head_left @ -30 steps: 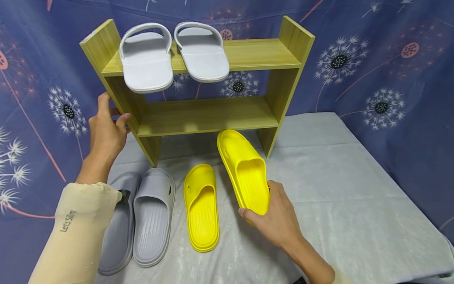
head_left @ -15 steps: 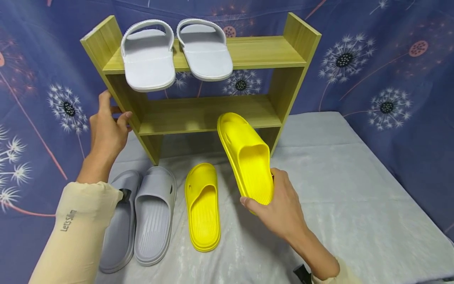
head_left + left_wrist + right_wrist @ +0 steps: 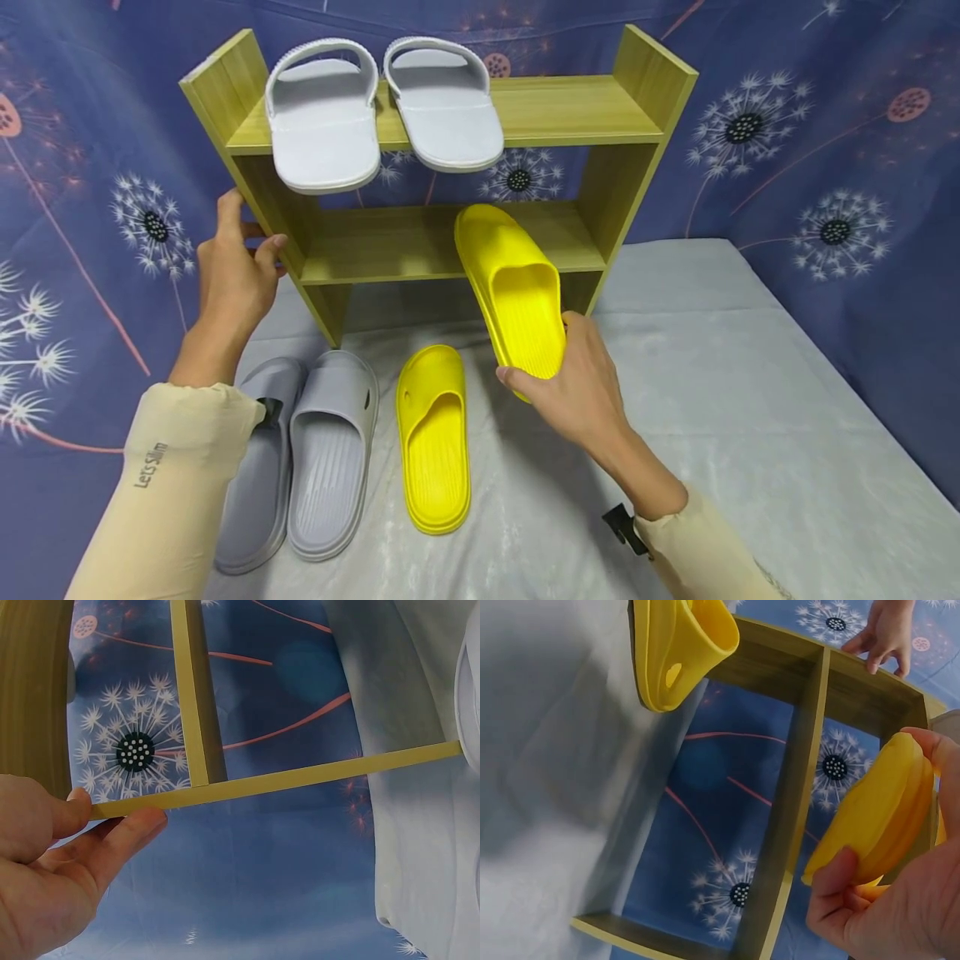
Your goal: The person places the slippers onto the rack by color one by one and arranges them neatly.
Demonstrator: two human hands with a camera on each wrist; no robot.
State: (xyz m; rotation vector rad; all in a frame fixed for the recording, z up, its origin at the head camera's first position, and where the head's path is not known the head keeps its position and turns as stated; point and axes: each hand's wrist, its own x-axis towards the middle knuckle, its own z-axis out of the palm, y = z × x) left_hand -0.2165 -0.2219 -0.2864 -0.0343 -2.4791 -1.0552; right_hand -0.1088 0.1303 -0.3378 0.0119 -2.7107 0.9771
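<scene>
My right hand point(image 3: 573, 379) grips a yellow slipper point(image 3: 510, 242) by its heel end, with the thumb across the inner sole. The slipper is lifted off the cloth, toe toward the rack, and its toe overlaps the middle shelf in the head view. In the right wrist view the heel of this slipper point(image 3: 877, 810) shows between thumb and fingers. My left hand point(image 3: 238, 271) holds the left side panel of the wooden shoe rack point(image 3: 450, 267), thumb and fingers on either side of its edge point(image 3: 247, 786). A second yellow slipper point(image 3: 435, 492) lies on the cloth.
Two white slippers point(image 3: 326, 154) stand on the top shelf at its left, toes overhanging the front. A pair of grey slippers point(image 3: 322, 467) lies on the grey cloth point(image 3: 750, 400), front left. Behind the rack hangs a blue dandelion-print curtain point(image 3: 787, 167).
My right hand has raised the yellow slipper from below the middle shelf to that shelf's height. The left hand keeps its hold on the rack; the view has shifted slightly.
</scene>
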